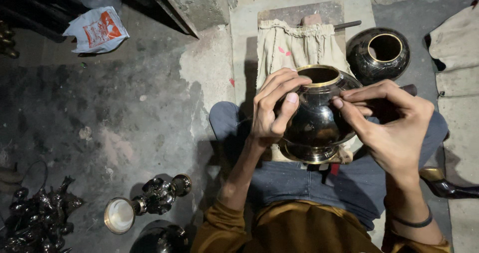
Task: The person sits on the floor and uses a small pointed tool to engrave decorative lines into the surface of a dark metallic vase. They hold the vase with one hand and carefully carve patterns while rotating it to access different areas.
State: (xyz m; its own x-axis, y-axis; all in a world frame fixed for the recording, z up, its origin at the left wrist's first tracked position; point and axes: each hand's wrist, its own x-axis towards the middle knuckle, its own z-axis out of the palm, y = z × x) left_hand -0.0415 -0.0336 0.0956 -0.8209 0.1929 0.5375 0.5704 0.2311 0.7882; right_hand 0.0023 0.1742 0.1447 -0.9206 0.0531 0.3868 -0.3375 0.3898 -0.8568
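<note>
A shiny black metal vase [317, 118] with a brass rim rests tilted on my lap, its mouth facing away from me. My left hand [273, 108] grips its left side, fingers wrapped over the neck. On the vase's right side is my right hand [394, 126], pinching a thin dark-handled tool [408, 89] whose tip presses against the vase's shoulder. The tool's tip is hidden behind my fingers. A beige cloth [294, 46] lies under and beyond the vase, over my legs.
A second black pot with brass rim [378, 54] stands on the floor at the upper right. Ornate black candlestick-like pieces [144, 203] and other metal figures [37, 220] lie at the lower left. A white plastic bag [97, 29] lies upper left; a dark horn-shaped piece [444, 185] lies right.
</note>
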